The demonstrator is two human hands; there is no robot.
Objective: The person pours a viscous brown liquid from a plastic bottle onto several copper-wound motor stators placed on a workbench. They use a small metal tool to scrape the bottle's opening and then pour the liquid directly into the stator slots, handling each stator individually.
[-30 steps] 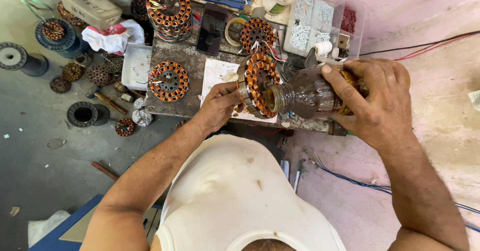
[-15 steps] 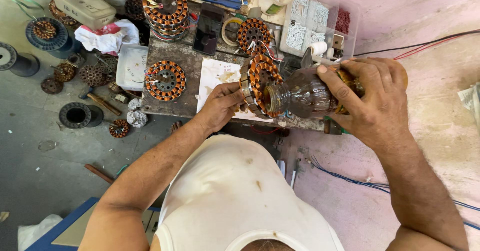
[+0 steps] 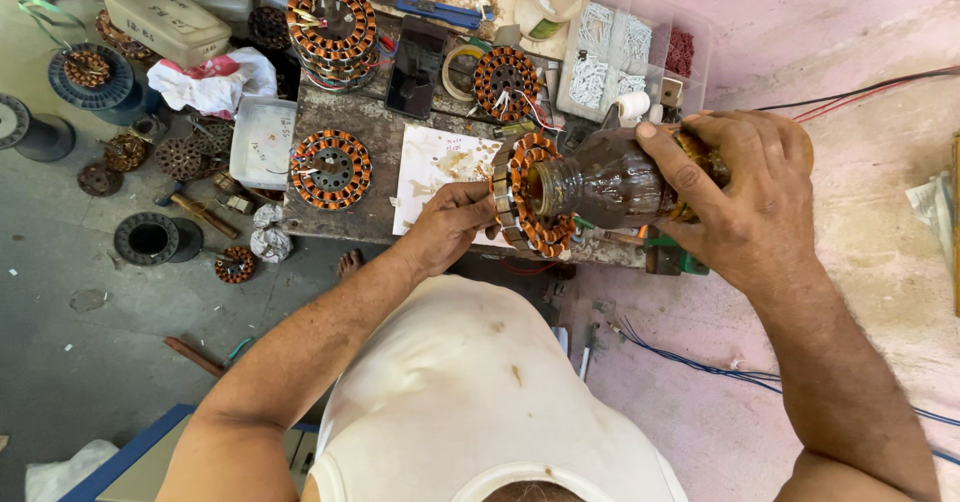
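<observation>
My left hand [image 3: 452, 224] grips a round motor stator [image 3: 533, 207] with orange copper windings, held on edge above the workbench [image 3: 350, 212]. In my right hand [image 3: 745, 197] is a brown plastic bottle [image 3: 610, 177], tipped sideways. Its open mouth points into the middle of the stator. A stained sheet of paper [image 3: 440, 167] lies on the bench under my left hand.
More wound stators [image 3: 330, 169] [image 3: 330, 22] [image 3: 505, 82] sit on the bench, with a clear box of small parts [image 3: 640, 57] behind. Wire spools [image 3: 90, 82], boxes [image 3: 165, 22] and loose motor parts lie on the grey floor at left. Blue and red wires [image 3: 700, 362] run along the pink floor at right.
Both hands, with the stator and the bottle, have stayed together. The bottle's mouth has come closer to the stator's middle. The view has shifted a little.
</observation>
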